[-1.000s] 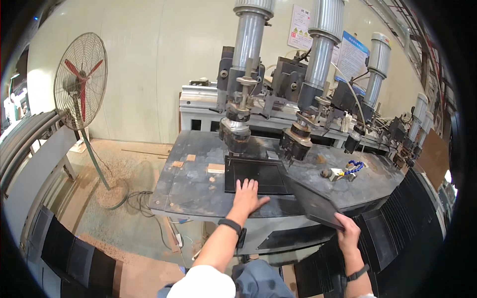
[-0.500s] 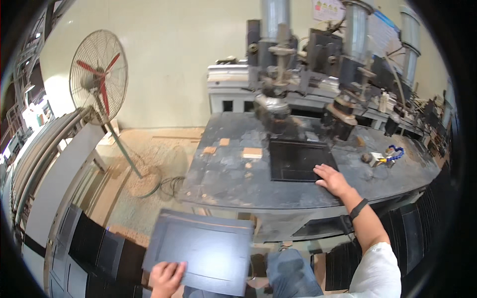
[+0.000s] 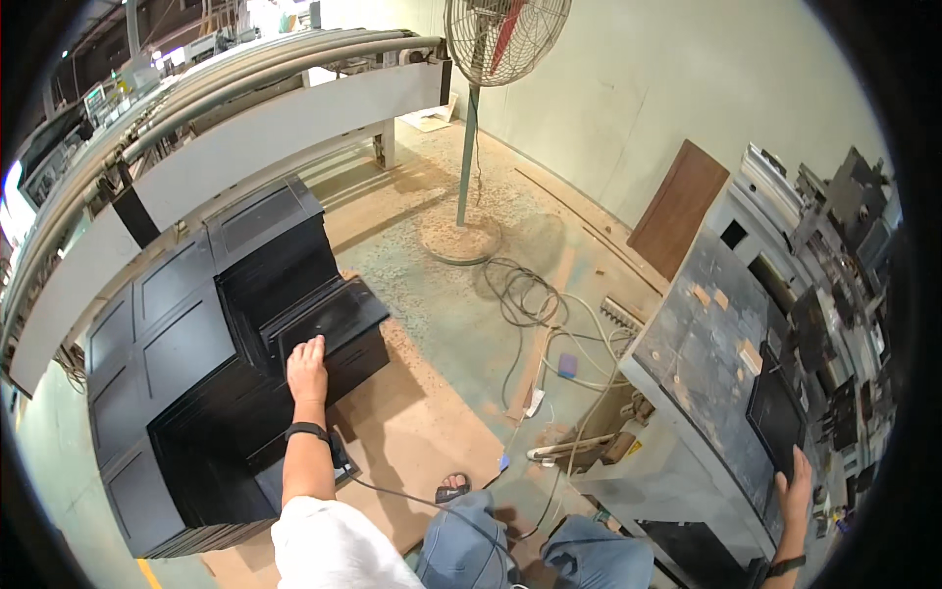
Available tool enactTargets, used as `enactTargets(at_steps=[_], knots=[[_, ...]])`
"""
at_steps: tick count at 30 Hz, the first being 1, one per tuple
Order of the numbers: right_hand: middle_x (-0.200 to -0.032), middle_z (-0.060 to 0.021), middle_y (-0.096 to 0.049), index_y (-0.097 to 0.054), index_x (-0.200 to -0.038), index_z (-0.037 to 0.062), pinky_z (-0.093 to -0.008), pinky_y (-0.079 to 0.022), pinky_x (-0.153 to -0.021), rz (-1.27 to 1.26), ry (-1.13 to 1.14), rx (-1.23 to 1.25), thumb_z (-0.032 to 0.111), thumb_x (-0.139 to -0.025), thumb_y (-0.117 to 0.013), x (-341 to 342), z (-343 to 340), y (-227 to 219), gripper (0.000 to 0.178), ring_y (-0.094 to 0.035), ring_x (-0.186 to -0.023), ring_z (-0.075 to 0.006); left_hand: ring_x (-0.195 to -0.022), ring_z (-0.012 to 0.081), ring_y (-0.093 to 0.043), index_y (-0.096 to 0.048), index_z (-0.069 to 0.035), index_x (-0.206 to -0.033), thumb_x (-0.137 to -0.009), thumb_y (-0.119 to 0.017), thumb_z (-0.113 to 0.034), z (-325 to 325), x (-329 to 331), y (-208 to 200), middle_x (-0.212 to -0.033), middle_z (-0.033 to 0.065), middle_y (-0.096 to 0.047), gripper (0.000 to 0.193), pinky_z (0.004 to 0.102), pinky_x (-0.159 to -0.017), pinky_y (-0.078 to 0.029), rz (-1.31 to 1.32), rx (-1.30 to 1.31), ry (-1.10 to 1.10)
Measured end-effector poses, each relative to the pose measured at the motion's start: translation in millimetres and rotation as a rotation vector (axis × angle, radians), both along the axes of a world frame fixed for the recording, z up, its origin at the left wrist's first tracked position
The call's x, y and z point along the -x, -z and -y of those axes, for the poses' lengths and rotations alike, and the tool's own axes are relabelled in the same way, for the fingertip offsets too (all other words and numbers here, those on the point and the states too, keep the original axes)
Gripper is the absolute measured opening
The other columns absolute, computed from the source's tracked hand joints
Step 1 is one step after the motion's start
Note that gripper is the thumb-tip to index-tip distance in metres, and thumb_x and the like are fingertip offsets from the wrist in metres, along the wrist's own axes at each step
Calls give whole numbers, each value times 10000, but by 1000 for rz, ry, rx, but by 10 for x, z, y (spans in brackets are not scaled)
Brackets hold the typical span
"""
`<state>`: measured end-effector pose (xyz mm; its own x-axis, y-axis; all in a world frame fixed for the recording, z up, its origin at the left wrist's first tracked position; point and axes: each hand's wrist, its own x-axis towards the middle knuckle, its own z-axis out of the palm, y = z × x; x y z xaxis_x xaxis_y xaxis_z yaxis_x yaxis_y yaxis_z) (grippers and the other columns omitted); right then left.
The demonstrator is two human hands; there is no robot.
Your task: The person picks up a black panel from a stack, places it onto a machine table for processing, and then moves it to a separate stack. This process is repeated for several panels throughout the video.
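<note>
Black panel point(image 3: 341, 312) under left grip point(image 3: 307, 371)

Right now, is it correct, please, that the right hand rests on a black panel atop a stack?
Not quite: the head view shows the left hand on the black panel atop the stack; the right hand is at the panel on the workbench.

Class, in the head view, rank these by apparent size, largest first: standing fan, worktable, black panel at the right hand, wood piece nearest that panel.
1. Worktable
2. Standing fan, top cut off
3. Black panel at the right hand
4. Wood piece
</note>
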<state>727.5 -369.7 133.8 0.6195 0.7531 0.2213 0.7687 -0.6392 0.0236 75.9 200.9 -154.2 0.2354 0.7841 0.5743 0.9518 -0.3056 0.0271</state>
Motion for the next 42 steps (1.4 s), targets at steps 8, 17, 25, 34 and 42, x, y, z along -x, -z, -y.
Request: enactTargets(at_steps=[8,17,25,34,42], knots=[[-1320,-198,-471,-465,-1326,56,-424,-307,-1056,106,303,81,-40,-717,-655,204,1327,-483,646,-427,-1228,-375,-1329,372,-332,-297,-110,-1442,-775,-722,-312,-367,316,681,-1506,62,-278,816,520,-1026,-381,-127,619,-314],[-1331,-213,-476,-432,-1317,-27,-422,-363,-1025,-465,1240,28,120,-672,-747,1756,4070,-368,733,-422,-1250,-364,-1312,361,-337,-457,-10,-1286,-658,-769,-88,-291,-330,372,-1392,188,-387,705,434,-1053,-333,66,329,142],[-1203,-133,-593,-572,-1171,65,-388,-426,-991,410,937,-183,-85,-657,-611,2395,3610,214,537,-540,-1150,-320,-966,296,-568,-646,-64,-1089,-703,-724,-76,1943,-3740,-2205,-1005,111,-612,395,389,-846,-453,559,-35,1342],[-1037,-108,-668,-642,-1064,67,-386,-517,-861,380,225,-391,-84,-582,-558,1808,1890,-372,512,-637,-985,-304,-1306,308,-363,-397,2,-1366,-781,-510,-692,3941,-5874,-2288,-1361,154,-448,914,504,-1114,-199,-68,224,1379],[-1096,-63,-652,-622,-1125,116,-379,-512,-861,357,-97,-311,-10,-620,-641,518,783,-6,521,-620,-1006,-276,-885,212,-563,-597,-115,-990,-684,-648,-161,3453,-4166,-2165,-887,51,-546,313,309,-739,-471,81,-272,1638]])
